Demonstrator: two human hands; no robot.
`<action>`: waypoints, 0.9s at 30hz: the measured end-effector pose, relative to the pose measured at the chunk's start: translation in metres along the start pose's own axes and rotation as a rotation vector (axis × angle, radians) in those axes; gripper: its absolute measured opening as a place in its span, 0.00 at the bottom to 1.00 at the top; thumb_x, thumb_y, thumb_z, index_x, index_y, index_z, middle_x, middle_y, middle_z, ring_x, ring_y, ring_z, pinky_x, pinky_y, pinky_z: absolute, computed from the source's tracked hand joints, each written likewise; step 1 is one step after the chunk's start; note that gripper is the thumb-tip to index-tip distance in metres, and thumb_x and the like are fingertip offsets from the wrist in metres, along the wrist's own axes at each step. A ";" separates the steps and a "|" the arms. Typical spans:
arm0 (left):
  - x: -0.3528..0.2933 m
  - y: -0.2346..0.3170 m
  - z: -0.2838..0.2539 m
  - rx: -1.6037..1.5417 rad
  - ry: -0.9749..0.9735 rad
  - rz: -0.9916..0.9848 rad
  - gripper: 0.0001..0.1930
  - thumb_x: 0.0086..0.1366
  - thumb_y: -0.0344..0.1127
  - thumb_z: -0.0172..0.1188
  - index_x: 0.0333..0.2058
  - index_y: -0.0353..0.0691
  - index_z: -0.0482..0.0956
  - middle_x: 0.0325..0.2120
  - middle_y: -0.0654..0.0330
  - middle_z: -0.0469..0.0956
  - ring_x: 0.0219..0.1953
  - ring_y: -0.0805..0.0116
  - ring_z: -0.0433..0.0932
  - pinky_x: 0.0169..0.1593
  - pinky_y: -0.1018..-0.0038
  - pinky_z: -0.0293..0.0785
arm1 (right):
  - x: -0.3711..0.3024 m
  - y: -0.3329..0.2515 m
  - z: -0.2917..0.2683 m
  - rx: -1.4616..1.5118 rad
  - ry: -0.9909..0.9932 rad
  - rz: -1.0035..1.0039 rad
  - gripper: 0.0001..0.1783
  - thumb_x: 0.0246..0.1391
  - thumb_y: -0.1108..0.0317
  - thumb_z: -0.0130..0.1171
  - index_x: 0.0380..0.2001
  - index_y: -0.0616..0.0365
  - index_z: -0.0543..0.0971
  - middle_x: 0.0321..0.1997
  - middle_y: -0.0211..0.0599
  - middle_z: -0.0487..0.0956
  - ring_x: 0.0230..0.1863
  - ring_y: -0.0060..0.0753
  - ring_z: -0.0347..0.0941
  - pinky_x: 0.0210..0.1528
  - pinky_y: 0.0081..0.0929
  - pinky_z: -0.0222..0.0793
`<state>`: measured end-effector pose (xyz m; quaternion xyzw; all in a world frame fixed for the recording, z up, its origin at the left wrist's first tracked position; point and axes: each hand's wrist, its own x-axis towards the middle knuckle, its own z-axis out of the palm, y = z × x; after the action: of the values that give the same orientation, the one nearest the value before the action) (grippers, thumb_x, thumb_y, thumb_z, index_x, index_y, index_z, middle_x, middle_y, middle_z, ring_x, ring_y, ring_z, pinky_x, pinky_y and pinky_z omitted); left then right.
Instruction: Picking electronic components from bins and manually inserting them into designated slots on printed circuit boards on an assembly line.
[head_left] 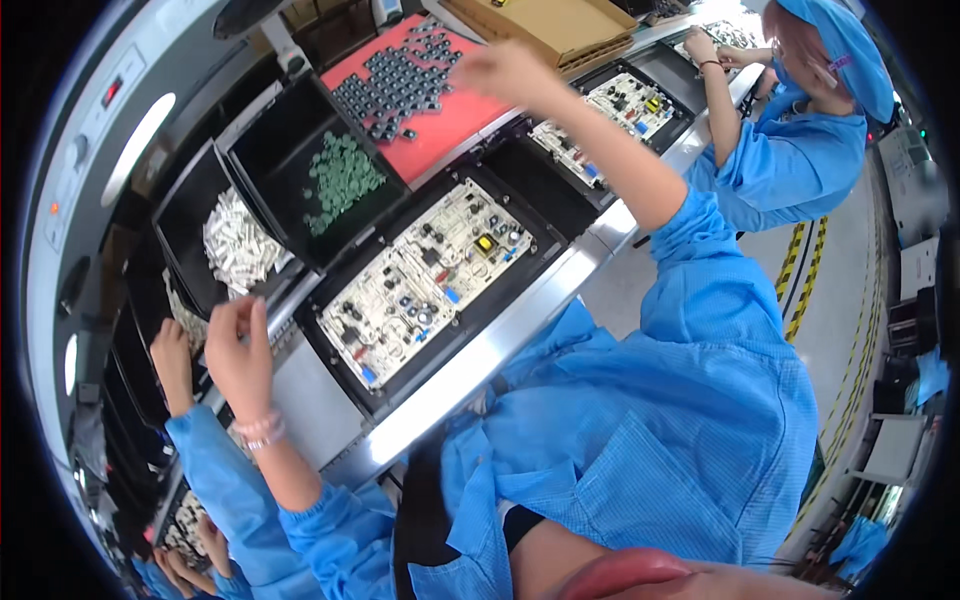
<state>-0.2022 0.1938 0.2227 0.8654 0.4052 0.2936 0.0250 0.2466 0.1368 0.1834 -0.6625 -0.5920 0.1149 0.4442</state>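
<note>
My right hand (505,70) reaches far out, blurred, over the edge of a red tray (455,135) that carries several small dark components (400,80). My left hand (240,350), with a beaded bracelet on the wrist, is raised beside a black bin of white parts (235,240); its fingers are drawn together and I see only its back. Between my arms a white circuit board (425,280) lies in a black carrier (545,255). Both my sleeves are blue.
A black bin of green parts (340,180) stands beside the white ones. A second circuit board (625,110) lies further along the metal rail (500,345), near a cardboard box (550,25). One co-worker in blue (800,150) works at the right; another's hand (170,360) is close to my left hand.
</note>
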 end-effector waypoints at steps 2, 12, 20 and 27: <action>-0.009 -0.005 -0.005 -0.014 0.027 0.001 0.06 0.61 0.30 0.63 0.34 0.34 0.80 0.26 0.59 0.77 0.25 0.70 0.72 0.31 0.75 0.69 | 0.022 0.067 -0.061 -0.037 0.388 0.358 0.16 0.59 0.60 0.56 0.43 0.61 0.81 0.32 0.39 0.83 0.28 0.26 0.79 0.33 0.29 0.75; -0.006 0.003 -0.002 -0.067 -0.006 -0.044 0.07 0.63 0.30 0.62 0.37 0.33 0.81 0.26 0.62 0.79 0.26 0.76 0.73 0.31 0.79 0.68 | 0.060 0.236 -0.124 0.055 0.717 1.028 0.22 0.52 0.53 0.61 0.43 0.57 0.74 0.21 0.32 0.76 0.25 0.27 0.77 0.23 0.25 0.75; -0.004 0.014 0.000 -0.071 -0.012 0.032 0.04 0.59 0.28 0.63 0.33 0.35 0.81 0.23 0.59 0.77 0.22 0.70 0.74 0.27 0.74 0.68 | 0.041 0.163 -0.146 0.682 0.910 0.741 0.25 0.52 0.67 0.61 0.51 0.68 0.70 0.50 0.55 0.75 0.38 0.47 0.81 0.31 0.37 0.81; -0.009 0.017 -0.004 -0.091 -0.021 0.042 0.05 0.61 0.29 0.62 0.34 0.34 0.81 0.24 0.60 0.79 0.23 0.73 0.74 0.27 0.77 0.68 | 0.064 0.187 -0.103 1.284 0.981 0.629 0.30 0.51 0.80 0.47 0.60 0.58 0.62 0.58 0.50 0.68 0.56 0.51 0.70 0.53 0.63 0.69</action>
<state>-0.1970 0.1750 0.2266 0.8748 0.3728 0.3032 0.0624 0.4615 0.1652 0.1320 -0.3912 0.0565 0.2455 0.8851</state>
